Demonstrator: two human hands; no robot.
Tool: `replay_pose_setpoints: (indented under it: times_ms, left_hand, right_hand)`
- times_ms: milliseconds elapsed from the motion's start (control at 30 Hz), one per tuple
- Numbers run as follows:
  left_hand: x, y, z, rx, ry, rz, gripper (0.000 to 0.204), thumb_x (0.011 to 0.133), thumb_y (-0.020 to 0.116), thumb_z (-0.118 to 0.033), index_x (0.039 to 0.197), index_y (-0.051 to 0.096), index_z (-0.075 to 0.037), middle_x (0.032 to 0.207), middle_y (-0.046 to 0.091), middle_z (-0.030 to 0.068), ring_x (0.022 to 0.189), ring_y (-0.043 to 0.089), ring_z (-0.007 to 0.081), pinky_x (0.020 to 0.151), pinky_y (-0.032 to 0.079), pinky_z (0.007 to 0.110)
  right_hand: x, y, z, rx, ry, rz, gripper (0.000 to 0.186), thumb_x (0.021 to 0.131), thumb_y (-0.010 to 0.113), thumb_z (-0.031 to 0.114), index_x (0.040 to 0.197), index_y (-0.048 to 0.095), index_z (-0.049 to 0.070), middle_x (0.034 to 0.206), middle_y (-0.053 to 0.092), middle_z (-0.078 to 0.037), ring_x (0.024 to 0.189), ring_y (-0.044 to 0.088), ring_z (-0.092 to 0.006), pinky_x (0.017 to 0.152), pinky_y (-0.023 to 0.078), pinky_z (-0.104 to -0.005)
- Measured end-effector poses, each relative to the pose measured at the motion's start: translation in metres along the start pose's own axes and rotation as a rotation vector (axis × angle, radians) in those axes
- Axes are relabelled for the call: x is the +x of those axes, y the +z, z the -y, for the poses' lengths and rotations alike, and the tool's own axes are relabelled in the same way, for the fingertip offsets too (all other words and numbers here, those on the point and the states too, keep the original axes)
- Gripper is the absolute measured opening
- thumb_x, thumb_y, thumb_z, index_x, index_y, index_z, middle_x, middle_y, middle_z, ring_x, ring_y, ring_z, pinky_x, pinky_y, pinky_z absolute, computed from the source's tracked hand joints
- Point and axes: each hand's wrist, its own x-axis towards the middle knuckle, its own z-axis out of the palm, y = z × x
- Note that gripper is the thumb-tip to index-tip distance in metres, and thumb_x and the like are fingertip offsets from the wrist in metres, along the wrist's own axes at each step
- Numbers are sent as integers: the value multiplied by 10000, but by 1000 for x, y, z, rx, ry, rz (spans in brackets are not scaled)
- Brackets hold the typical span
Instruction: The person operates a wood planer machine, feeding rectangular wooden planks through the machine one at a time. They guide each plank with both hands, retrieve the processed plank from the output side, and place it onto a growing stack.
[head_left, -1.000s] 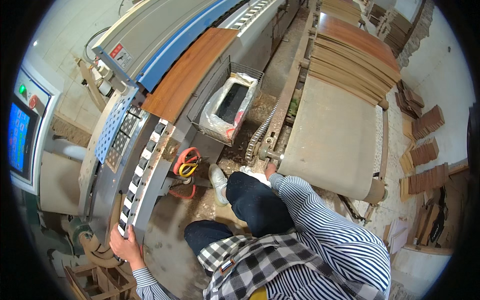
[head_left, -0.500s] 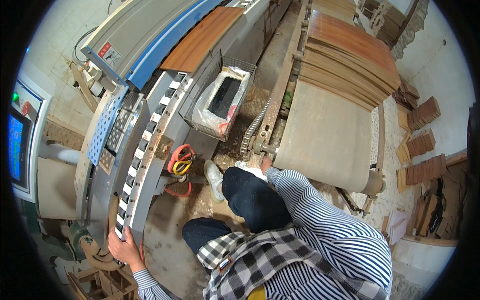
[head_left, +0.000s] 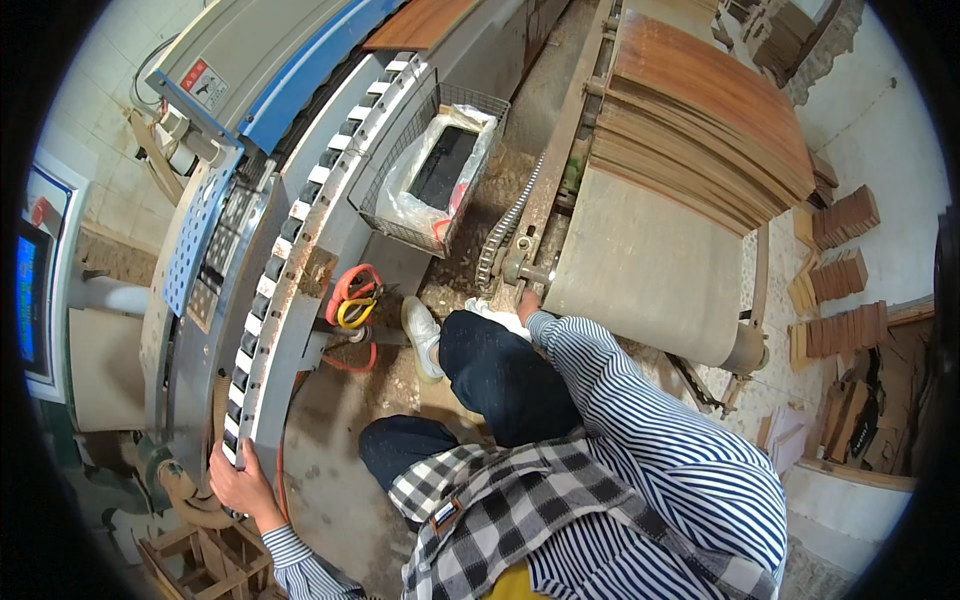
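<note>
My left hand [head_left: 245,485] is closed around the near end of a roller rail [head_left: 272,268], a curved strip with black and white rollers along the side of a machine. The thumb lies on the rail's inner side, and some fingers are hidden behind it. My right hand [head_left: 528,303] is low beside the near end of a belt conveyor [head_left: 650,265], close to its metal frame. A white cloth [head_left: 500,318] is next to that hand, whose fingers are mostly hidden. A reddish-brown wooden board [head_left: 425,22] lies in the machine beyond the rail.
Stacked brown boards [head_left: 700,110] rest on the conveyor. A wire basket [head_left: 430,170] lined with plastic, with a dark flat object inside, hangs beside the rail. Red-handled scissors [head_left: 352,298] are below it. A lit control screen [head_left: 35,290] stands left; wood piles [head_left: 840,270] line the right wall.
The wooden board has slid farther away along the machine, uncovering more of the roller rail. My left hand stays on the rail's end, and my right hand stays beside the conveyor.
</note>
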Motion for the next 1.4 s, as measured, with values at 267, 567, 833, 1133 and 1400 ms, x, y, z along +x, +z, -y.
replay_pose_setpoints:
  times_ms: [267,567,833,1133,1400]
  left_hand:
    - [4,2,1,53,26,-28,451,892,634,-454,1125,619,-68,1027,663,98,913,623,294,765,460,388]
    - [5,-1,-2,47,4,19,450,896,629,-457,1130,624,-73,1026,669,93,913,626,291,767,466,389]
    - [5,2,0,69,21,-1,455,911,615,-462,1136,629,-67,1049,674,96,930,632,281,782,471,387]
    - [5,1,0,31,-2,25,455,893,632,-461,1130,633,-73,1037,674,92,925,630,289,783,467,392]
    - [8,1,-6,7,-7,-37,442,875,651,-460,1094,640,-77,1011,676,76,926,630,270,771,466,392]
  right_hand:
    - [-5,0,2,5,3,18,269,902,513,148,1129,580,19,1147,597,-223,1049,587,-369,886,452,-432]
    - [-6,-2,6,4,14,36,307,921,505,179,1178,572,24,1191,591,-213,1078,581,-359,917,448,-425]
    - [-5,-4,8,3,20,61,341,938,497,206,1221,565,29,1230,585,-205,1104,577,-350,944,444,-419]
    - [-5,-9,11,-8,24,105,379,957,489,237,1271,557,35,1274,579,-195,1133,571,-339,974,439,-412]
    - [-29,-31,9,-19,51,265,413,974,481,264,1314,550,40,1313,573,-187,1158,566,-330,1001,435,-406]
